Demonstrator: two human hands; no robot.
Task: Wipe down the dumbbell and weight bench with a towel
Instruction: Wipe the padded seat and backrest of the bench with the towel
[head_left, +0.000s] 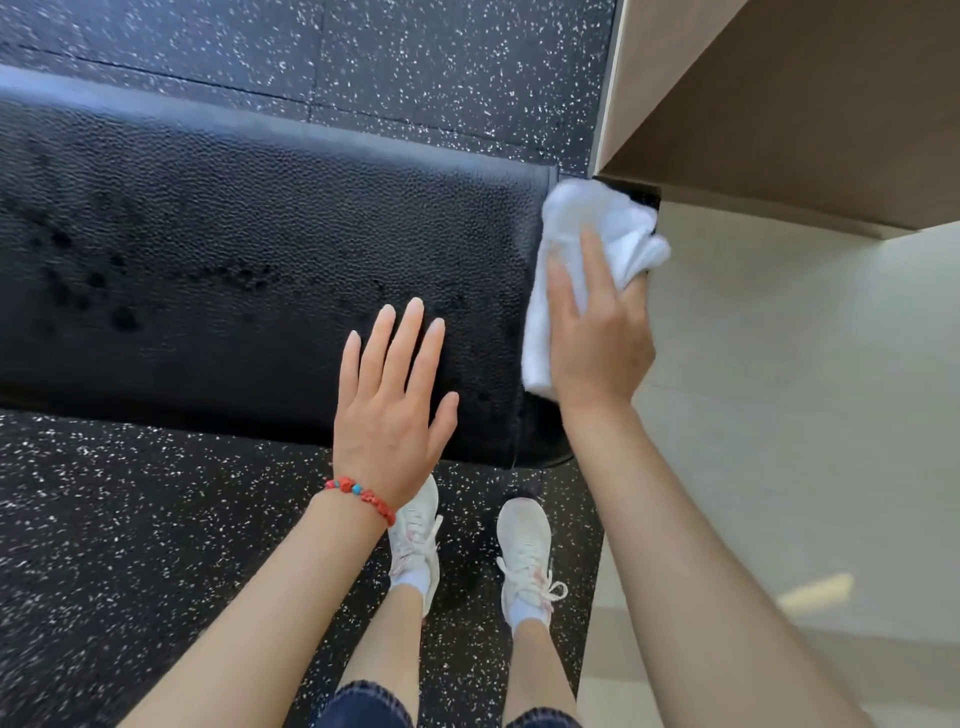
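The black padded weight bench (234, 260) runs from the left edge to the middle right, its textured top showing damp dark spots. A white towel (587, 234) is bunched over the bench's right end. My right hand (597, 332) presses on the towel, fingers extended over it and the thumb tucked under its right side. My left hand (395, 395) lies flat on the bench's near right part, fingers straight and spread, a red bead bracelet on the wrist. No dumbbell is in view.
Black speckled rubber flooring (130, 545) surrounds the bench. A beige wall or cabinet (779, 104) overhangs at the upper right, above pale floor (805, 415). My two white sneakers (524, 551) stand just below the bench's near edge.
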